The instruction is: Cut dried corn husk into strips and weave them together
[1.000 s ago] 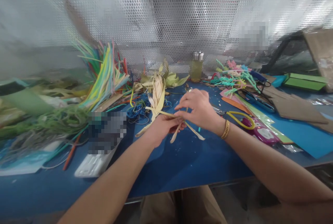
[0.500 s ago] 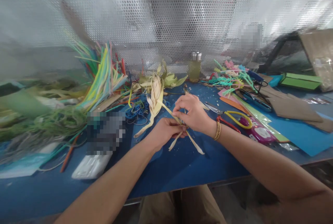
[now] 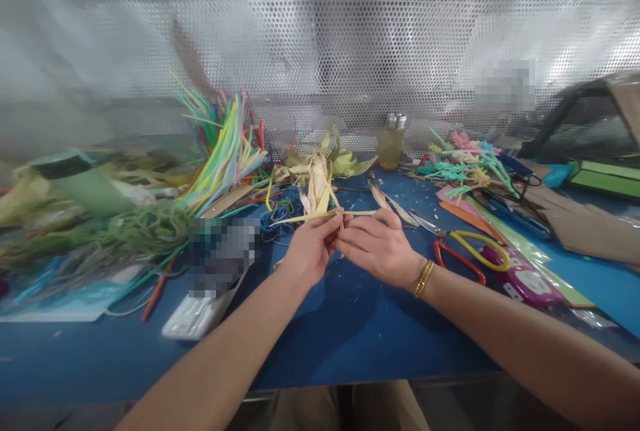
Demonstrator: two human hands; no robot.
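Note:
My left hand (image 3: 307, 249) and my right hand (image 3: 377, 249) meet over the blue table (image 3: 350, 324), both pinching thin pale husk strips (image 3: 320, 215) that cross between the fingertips. One strip sticks out level to the left, another to the right. A gold bracelet (image 3: 424, 278) sits on my right wrist. Just behind the hands lies a pile of dried corn husks (image 3: 320, 181).
Scissors with yellow and red handles (image 3: 457, 251) lie right of my right hand. A bundle of coloured strips (image 3: 225, 147) fans up at the left. A small glass bottle (image 3: 393, 141), pipe-cleaner pieces (image 3: 460, 161), brown card (image 3: 585, 231) and a perforated metal screen (image 3: 350, 64) stand behind.
Both hands have drawn closer together and lifted the strips, which now lie level instead of hanging down crossed. The camera has tipped slightly up.

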